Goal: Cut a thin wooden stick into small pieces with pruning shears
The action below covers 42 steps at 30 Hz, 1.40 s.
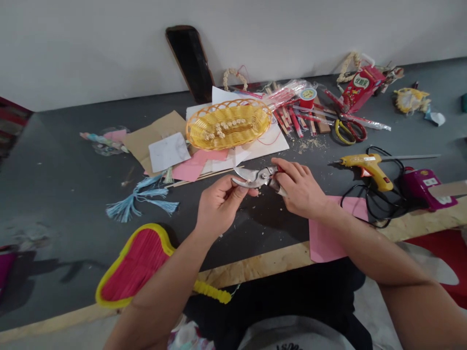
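My right hand (pixel 301 187) is closed around the handles of a pair of pruning shears (pixel 258 176), whose blades stand apart and point left. The fingers of my left hand (pixel 220 204) are pinched together by the lower blade; what they hold is too small to make out. Pale crumbs lie on the dark table (pixel 277 238) below both hands. Behind them a yellow woven basket (pixel 204 135) holds small cream-coloured pieces. Thin wooden sticks (pixel 204 176) lie just beyond my left hand.
To the left are a blue tassel (pixel 127 206) and a pink fan with yellow edging (pixel 138 257). On the right lie scissors (pixel 348 131), a yellow glue gun (pixel 370 167) with its black cord, and pink paper (pixel 324 238). A phone (pixel 189 61) leans against the wall.
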{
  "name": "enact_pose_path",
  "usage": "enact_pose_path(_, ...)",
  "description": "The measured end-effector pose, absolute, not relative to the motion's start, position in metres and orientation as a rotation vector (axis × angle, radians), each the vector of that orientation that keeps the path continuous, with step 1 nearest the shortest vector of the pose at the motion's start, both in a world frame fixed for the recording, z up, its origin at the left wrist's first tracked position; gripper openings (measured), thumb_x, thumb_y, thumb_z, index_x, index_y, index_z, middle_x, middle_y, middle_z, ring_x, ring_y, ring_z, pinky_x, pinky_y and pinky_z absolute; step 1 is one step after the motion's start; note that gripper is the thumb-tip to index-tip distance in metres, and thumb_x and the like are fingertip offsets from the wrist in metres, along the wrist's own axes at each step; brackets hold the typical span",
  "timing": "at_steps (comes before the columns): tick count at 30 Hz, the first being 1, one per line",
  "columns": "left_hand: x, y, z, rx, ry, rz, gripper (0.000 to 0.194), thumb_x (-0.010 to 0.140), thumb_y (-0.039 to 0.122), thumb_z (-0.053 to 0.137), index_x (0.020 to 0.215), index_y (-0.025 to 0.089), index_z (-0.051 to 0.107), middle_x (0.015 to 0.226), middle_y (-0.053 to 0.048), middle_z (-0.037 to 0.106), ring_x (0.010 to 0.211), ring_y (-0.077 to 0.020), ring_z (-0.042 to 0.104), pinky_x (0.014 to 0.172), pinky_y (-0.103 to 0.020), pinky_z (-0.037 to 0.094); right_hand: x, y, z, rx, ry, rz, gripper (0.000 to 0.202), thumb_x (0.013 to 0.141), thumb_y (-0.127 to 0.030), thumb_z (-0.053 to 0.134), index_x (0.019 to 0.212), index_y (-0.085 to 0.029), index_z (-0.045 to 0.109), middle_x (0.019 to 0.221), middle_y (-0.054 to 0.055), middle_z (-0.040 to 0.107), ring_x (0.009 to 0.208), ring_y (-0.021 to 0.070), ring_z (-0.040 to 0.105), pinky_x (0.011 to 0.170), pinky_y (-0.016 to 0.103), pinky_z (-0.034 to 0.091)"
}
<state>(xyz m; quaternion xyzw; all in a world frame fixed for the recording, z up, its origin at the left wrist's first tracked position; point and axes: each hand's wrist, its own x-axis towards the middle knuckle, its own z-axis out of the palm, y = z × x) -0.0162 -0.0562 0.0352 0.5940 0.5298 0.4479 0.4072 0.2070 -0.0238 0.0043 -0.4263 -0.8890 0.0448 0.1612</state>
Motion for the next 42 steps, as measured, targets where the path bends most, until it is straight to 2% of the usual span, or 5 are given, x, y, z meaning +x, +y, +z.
enact_pose_path(8, -0.017, -0.057, 0.041, 1.506, 1.362, 1.134, 0.024, 0.092, 0.040, 0.066, 0.080, 0.020, 0.072, 0.072, -0.004, 0.076, 0.057, -0.0130, 0.059, 0.053, -0.025, 0.042, 0.200, -0.029, 0.007, -1.298, -2.519, 0.228, 0.074, 0.085, -0.018, 0.050, 0.155, -0.016, 0.028, 0.136, 0.018, 0.057, 0.115, 0.0320, 0.054, 0.092, 0.046, 0.045)
enact_pose_path(11, -0.016, -0.057, 0.040, 1.510, 1.368, 1.132, 0.022, 0.092, 0.038, 0.066, 0.080, 0.020, 0.072, 0.071, -0.003, 0.076, 0.061, -0.0150, 0.064, 0.054, -0.026, 0.045, 0.199, -0.031, 0.009, -1.351, -2.560, 0.221, 0.078, 0.083, -0.015, 0.050, 0.157, -0.020, 0.028, 0.133, 0.017, 0.057, 0.114, 0.0318, 0.054, 0.091, 0.045, 0.045)
enact_pose_path(30, -0.021, -0.052, 0.035, 1.439, 1.357, 1.135, 0.022, 0.088, 0.038, 0.068, 0.080, 0.018, 0.073, 0.067, -0.004, 0.075, 0.053, -0.0127, 0.059, 0.050, -0.024, 0.041, 0.206, -0.024, 0.008, -1.280, -2.587, 0.234, 0.071, 0.084, -0.010, 0.048, 0.153, -0.019, 0.036, 0.124, 0.013, 0.065, 0.109, 0.0272, 0.057, 0.092, 0.041, 0.050)
enact_pose_path(37, -0.038, -0.037, 0.030, 1.533, 1.645, 1.279, 0.016, 0.090, 0.033, 0.065, 0.084, 0.019, 0.070, 0.070, -0.003, 0.074, 0.049, -0.0103, 0.050, 0.049, -0.024, 0.037, 0.222, -0.006, 0.004, -1.563, -2.364, 0.129, 0.056, 0.094, -0.041, 0.058, 0.146, -0.023, 0.045, 0.116, 0.012, 0.067, 0.108, 0.0306, 0.058, 0.085, 0.043, 0.051)
enact_pose_path(42, -0.048, -0.029, 0.024, 1.637, 1.758, 1.299, 0.012, 0.088, 0.030, 0.066, 0.084, 0.019, 0.069, 0.071, -0.001, 0.073, 0.052, -0.0110, 0.053, 0.053, -0.024, 0.037, 0.227, -0.003, 0.003, -1.680, -2.388, 0.103, 0.052, 0.093, -0.046, 0.061, 0.139, -0.024, 0.050, 0.112, 0.011, 0.069, 0.102, 0.0303, 0.058, 0.077, 0.038, 0.049)
